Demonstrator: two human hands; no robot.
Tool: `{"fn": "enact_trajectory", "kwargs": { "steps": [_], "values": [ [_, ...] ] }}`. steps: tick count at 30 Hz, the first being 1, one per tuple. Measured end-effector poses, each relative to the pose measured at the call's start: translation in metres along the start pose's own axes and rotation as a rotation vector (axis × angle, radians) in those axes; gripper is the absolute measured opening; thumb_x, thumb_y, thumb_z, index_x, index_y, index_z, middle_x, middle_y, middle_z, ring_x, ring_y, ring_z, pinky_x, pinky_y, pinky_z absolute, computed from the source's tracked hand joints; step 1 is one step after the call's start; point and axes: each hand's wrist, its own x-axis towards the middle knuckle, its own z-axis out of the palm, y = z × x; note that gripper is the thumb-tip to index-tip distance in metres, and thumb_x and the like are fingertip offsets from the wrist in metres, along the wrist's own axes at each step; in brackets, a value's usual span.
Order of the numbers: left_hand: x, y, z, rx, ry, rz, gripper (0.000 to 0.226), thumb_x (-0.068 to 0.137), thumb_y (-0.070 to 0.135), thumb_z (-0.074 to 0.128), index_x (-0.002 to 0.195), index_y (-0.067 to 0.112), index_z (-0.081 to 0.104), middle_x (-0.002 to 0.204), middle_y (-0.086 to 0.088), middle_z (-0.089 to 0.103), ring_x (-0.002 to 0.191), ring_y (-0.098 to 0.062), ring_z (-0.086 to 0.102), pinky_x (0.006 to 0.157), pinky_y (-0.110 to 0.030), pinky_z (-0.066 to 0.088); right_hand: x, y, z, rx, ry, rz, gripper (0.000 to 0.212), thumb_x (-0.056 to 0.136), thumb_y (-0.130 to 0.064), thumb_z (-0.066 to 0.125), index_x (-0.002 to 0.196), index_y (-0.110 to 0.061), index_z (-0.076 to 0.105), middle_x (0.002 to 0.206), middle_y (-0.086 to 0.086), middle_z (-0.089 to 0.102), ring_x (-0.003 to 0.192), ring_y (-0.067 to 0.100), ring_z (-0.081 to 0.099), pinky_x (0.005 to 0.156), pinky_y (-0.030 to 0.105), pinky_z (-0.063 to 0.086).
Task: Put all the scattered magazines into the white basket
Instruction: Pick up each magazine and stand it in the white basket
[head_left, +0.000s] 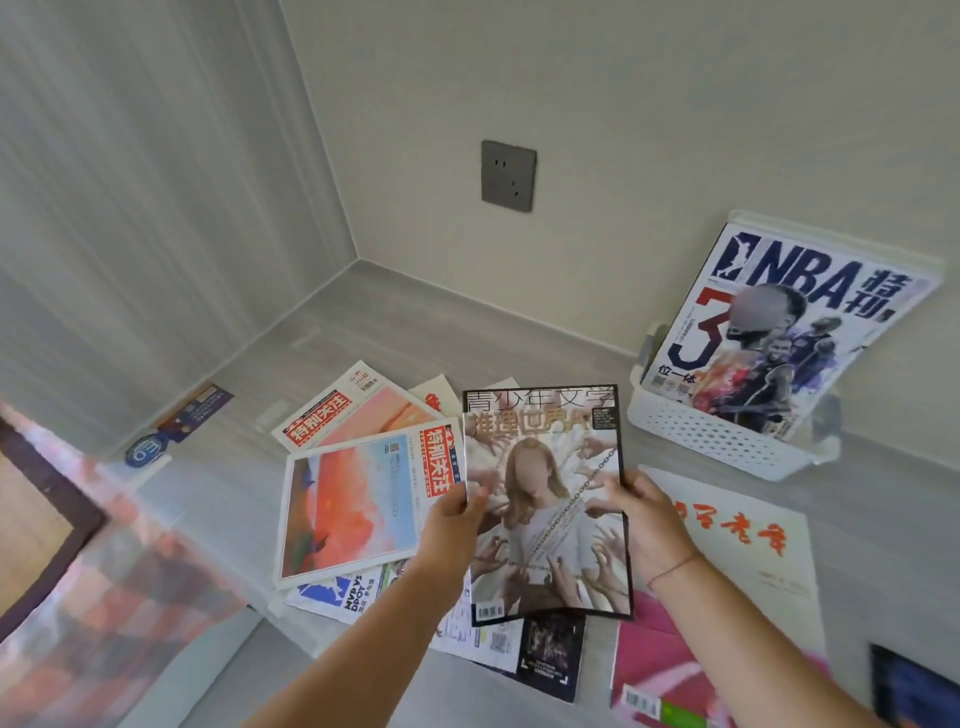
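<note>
I hold a magazine (545, 499) with a black-edged cover showing a figure in white, lifted above the floor. My left hand (452, 525) grips its left edge and my right hand (649, 519) grips its right edge. The white basket (717, 441) stands at the right against the wall, with an NBA magazine (779, 332) upright in it. Several magazines lie scattered on the floor: two with orange-red covers (353, 509) (358, 410) at left, a white one with red script (737, 535) at right, a pink one (660, 670) at the bottom.
A grey wall socket (508, 175) sits above the floor on the back wall. A dark leaflet (195, 410) and a round blue sticker (146, 450) lie by the left wall. A patterned rug (93, 597) covers the floor at the left. A dark object (914, 686) shows at the bottom right.
</note>
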Motion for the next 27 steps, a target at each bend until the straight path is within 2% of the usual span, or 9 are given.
{"fn": "enact_trajectory", "kwargs": {
  "steps": [3, 7, 10, 12, 15, 17, 20, 23, 27],
  "values": [
    [0.009, 0.035, 0.031, 0.071, -0.081, 0.13, 0.02, 0.095, 0.026, 0.049, 0.094, 0.028, 0.069, 0.101, -0.006, 0.071, 0.099, -0.02, 0.067, 0.084, -0.038, 0.053, 0.007, -0.034, -0.028, -0.066, 0.024, -0.101, 0.009, 0.089, -0.009, 0.057, 0.09, -0.009, 0.066, 0.093, 0.01, 0.072, 0.07, 0.018, 0.072, 0.065, 0.026, 0.055],
    [0.026, 0.094, 0.087, 0.129, -0.209, 0.308, 0.017, 0.093, 0.019, 0.054, 0.092, 0.023, 0.071, 0.088, 0.005, 0.073, 0.077, 0.0, 0.07, 0.058, -0.019, 0.054, 0.017, -0.089, -0.075, -0.249, 0.173, -0.266, 0.012, 0.087, -0.011, 0.061, 0.094, -0.012, 0.071, 0.096, 0.008, 0.073, 0.088, 0.019, 0.069, 0.083, 0.036, 0.054],
    [0.042, 0.136, 0.136, 0.197, -0.257, 0.409, 0.015, 0.088, 0.011, 0.061, 0.095, 0.009, 0.073, 0.088, 0.003, 0.074, 0.064, 0.005, 0.066, 0.049, -0.01, 0.048, 0.022, -0.13, -0.112, -0.288, 0.286, -0.356, 0.012, 0.085, -0.013, 0.064, 0.093, -0.014, 0.073, 0.087, -0.002, 0.073, 0.068, -0.001, 0.064, 0.062, 0.014, 0.052],
    [0.051, 0.162, 0.168, 0.224, -0.312, 0.499, 0.018, 0.086, 0.004, 0.06, 0.095, 0.01, 0.075, 0.089, 0.0, 0.074, 0.063, 0.007, 0.065, 0.053, -0.007, 0.046, 0.028, -0.155, -0.132, -0.282, 0.355, -0.399, 0.01, 0.084, -0.015, 0.066, 0.086, -0.021, 0.073, 0.082, -0.007, 0.072, 0.063, -0.002, 0.064, 0.054, 0.01, 0.049],
    [0.063, 0.193, 0.211, 0.303, -0.386, 0.612, 0.024, 0.086, 0.003, 0.056, 0.095, 0.014, 0.075, 0.089, 0.001, 0.073, 0.061, 0.007, 0.061, 0.054, -0.004, 0.043, 0.04, -0.182, -0.157, -0.289, 0.438, -0.436, 0.014, 0.083, -0.014, 0.066, 0.079, -0.027, 0.07, 0.084, -0.003, 0.072, 0.069, 0.006, 0.068, 0.059, 0.016, 0.056],
    [0.077, 0.2, 0.232, 0.353, -0.419, 0.663, 0.025, 0.086, 0.004, 0.055, 0.096, 0.015, 0.075, 0.081, 0.007, 0.072, 0.049, 0.009, 0.054, 0.047, -0.004, 0.038, 0.052, -0.188, -0.17, -0.279, 0.474, -0.439, 0.019, 0.084, -0.012, 0.065, 0.077, -0.028, 0.069, 0.083, 0.0, 0.072, 0.075, 0.013, 0.068, 0.067, 0.026, 0.059],
    [0.104, 0.19, 0.25, 0.413, -0.394, 0.645, 0.025, 0.084, 0.007, 0.059, 0.089, 0.023, 0.078, 0.056, 0.015, 0.064, 0.04, -0.003, 0.031, 0.045, -0.015, 0.03, 0.069, -0.182, -0.183, -0.301, 0.522, -0.401, 0.022, 0.084, -0.011, 0.064, 0.074, -0.03, 0.07, 0.083, 0.001, 0.073, 0.078, 0.018, 0.067, 0.075, 0.032, 0.058],
    [0.127, 0.17, 0.262, 0.422, -0.327, 0.541, 0.027, 0.082, 0.007, 0.063, 0.078, 0.03, 0.077, 0.061, 0.008, 0.069, 0.053, -0.013, 0.038, 0.052, -0.024, 0.035, 0.085, -0.166, -0.185, -0.347, 0.566, -0.336, 0.021, 0.083, -0.013, 0.064, 0.073, -0.031, 0.071, 0.08, -0.001, 0.073, 0.08, 0.023, 0.069, 0.079, 0.038, 0.058],
    [0.15, 0.147, 0.274, 0.428, -0.184, 0.449, 0.015, 0.079, 0.011, 0.069, 0.082, 0.022, 0.078, 0.071, 0.003, 0.074, 0.045, -0.003, 0.046, 0.048, -0.011, 0.039, 0.103, -0.148, -0.183, -0.362, 0.604, -0.271, 0.025, 0.082, -0.014, 0.063, 0.07, -0.034, 0.069, 0.076, -0.003, 0.072, 0.082, 0.028, 0.069, 0.079, 0.041, 0.057]
  ]
}}
